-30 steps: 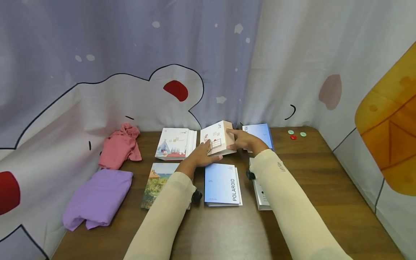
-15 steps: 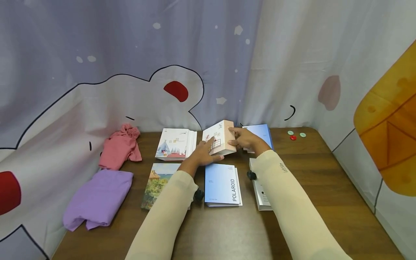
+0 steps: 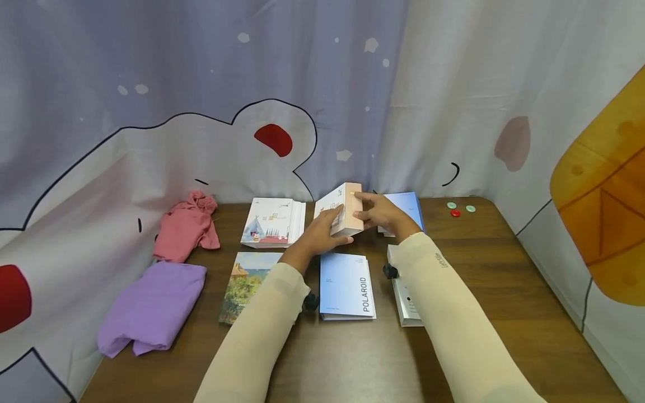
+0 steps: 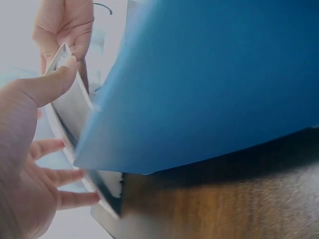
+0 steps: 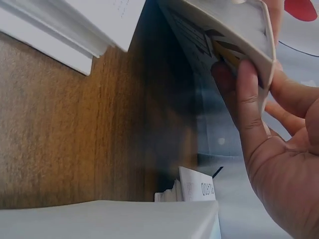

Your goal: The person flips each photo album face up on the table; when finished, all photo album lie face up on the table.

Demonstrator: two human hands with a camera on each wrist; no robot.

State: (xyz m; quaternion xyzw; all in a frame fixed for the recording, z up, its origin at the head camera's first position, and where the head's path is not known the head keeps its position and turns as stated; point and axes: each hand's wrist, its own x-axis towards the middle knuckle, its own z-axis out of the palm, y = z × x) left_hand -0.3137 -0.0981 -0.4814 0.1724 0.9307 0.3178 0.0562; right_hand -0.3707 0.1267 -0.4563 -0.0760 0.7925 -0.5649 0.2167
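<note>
A small photo album point(image 3: 353, 208) with a white illustrated cover and a peach spine is tilted at the back middle of the table, spine toward the right. My left hand point(image 3: 318, 230) holds its left and front side; in the left wrist view the thumb lies over the edge of the album point(image 4: 75, 109) and the fingers spread along its other face. At the spine, my right hand point(image 3: 385, 214) grips with thumb and fingers, as the right wrist view of that hand point(image 5: 279, 154) also shows. Just in front lies a blue POLAROID album point(image 3: 346, 286), large in the left wrist view.
A similar white album point(image 3: 267, 220) lies to the left and a blue one point(image 3: 407, 206) to the right. Nearer are a landscape-cover album point(image 3: 244, 285) and a white album point(image 3: 407, 307). Pink cloth point(image 3: 185, 226), purple cloth point(image 3: 153, 305) and a red button point(image 3: 456, 213) also lie here.
The album has tipped up further, turning its peach spine more toward the head view. My left hand has shifted slightly right with it; the right hand keeps its grip on the spine.
</note>
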